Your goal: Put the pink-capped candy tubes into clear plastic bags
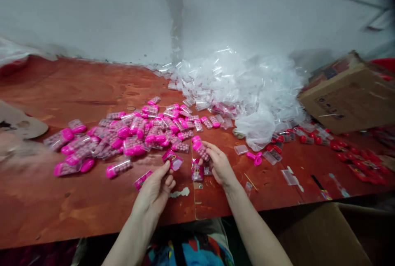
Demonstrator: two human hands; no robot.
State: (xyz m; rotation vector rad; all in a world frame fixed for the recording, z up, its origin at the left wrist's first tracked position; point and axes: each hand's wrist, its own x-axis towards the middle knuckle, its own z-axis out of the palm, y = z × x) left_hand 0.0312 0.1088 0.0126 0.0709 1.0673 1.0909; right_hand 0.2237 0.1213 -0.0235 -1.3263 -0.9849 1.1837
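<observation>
Between the thumb and fingers of my left hand (156,187) is a small pink printed packet (173,160) with a pale patch. My right hand (218,164) grips a clear tube of pink beads with a pink cap (200,147), its capped end tilted up and to the left. Under and beside that hand a pink packet (197,172) lies on the table. Another pink packet (142,179) lies left of my left hand. Just beyond both hands spreads a heap of pink-capped bead tubes (145,128), with a single tube (119,169) lying nearer to me.
A large mound of clear plastic containers (240,80) rises against the wall. Right of it leans a cardboard box (348,97), with red pieces (358,157) in front. A pink ring-shaped part (254,158) and a thin stick (251,182) lie on the red table (92,208). Something blurred sits far left.
</observation>
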